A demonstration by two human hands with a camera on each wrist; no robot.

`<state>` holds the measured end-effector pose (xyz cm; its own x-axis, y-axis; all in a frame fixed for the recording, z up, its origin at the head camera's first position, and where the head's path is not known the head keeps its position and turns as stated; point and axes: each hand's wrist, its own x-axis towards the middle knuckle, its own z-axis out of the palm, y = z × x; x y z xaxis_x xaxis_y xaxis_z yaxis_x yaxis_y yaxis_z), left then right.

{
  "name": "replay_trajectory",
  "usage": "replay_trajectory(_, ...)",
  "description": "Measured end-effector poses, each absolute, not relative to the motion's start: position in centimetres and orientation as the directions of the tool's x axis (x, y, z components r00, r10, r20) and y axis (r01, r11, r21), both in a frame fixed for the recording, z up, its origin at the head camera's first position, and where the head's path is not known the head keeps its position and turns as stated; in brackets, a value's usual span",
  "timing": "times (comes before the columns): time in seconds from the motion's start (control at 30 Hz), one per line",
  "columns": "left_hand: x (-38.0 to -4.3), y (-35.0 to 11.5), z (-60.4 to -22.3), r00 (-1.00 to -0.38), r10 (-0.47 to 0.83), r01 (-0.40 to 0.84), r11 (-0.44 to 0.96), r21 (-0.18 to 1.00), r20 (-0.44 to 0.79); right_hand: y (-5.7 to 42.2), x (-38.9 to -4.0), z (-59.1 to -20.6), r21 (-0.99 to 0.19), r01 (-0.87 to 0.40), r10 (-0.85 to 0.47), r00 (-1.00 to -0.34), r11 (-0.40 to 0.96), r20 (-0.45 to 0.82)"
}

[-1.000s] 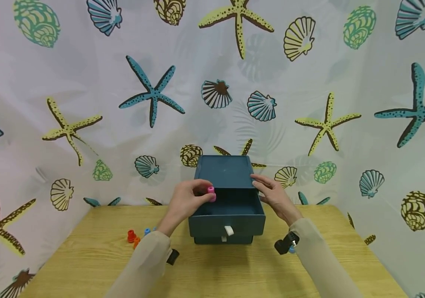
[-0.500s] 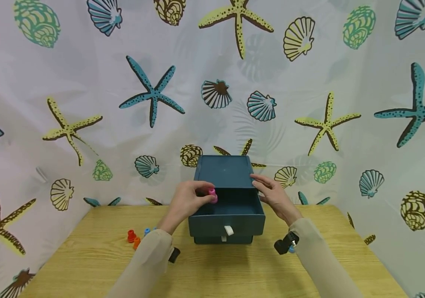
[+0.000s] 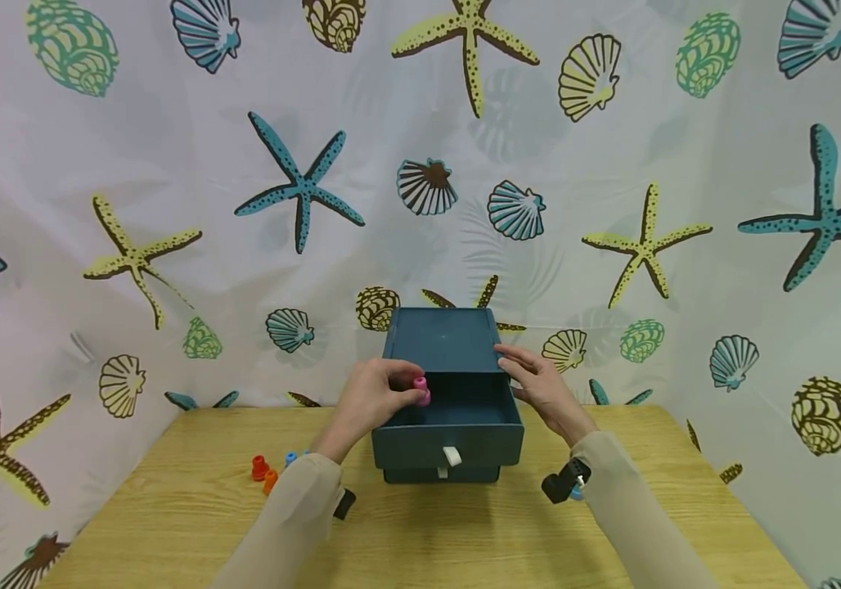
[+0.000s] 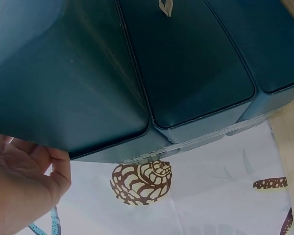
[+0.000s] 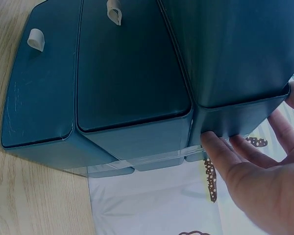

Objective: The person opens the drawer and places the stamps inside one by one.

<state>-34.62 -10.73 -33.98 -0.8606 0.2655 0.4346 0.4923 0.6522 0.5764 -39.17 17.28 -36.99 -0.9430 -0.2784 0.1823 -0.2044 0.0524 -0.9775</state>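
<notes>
Mid-frame, my left hand pinches the pink peg, now dipped slightly, so nearer the open drawer, unreleased; right hand, fingers spread, touches the cabinet.

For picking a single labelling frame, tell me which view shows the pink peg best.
The head view: only there does the pink peg show clearly, held by the left hand at the open top drawer. Neither wrist view discernibly shows it.

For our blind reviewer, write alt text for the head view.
A person's left hand pinches a small pink piece at the open top drawer of a dark blue cabinet, with the right hand at its right side. Red, orange and blue pieces lie to the left on the wooden table, before a sea-patterned cloth.
</notes>
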Motion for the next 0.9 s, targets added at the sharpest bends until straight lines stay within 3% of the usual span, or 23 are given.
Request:
replay_trajectory(0.6,-34.7,-11.0,-34.3,-0.84,0.297,0.532,0.617,0.58,0.454,17.3,-39.4,-37.2,-0.979,-0.193,-0.265,-0.949,0.06,0.171)
replay_trajectory(0.9,-34.9,-11.8,-34.3,-0.825,0.262,0.556,0.533,0.637,0.501,17.3,-39.4,-37.1,-0.978,-0.202,-0.276,-0.944,0.058,0.179)
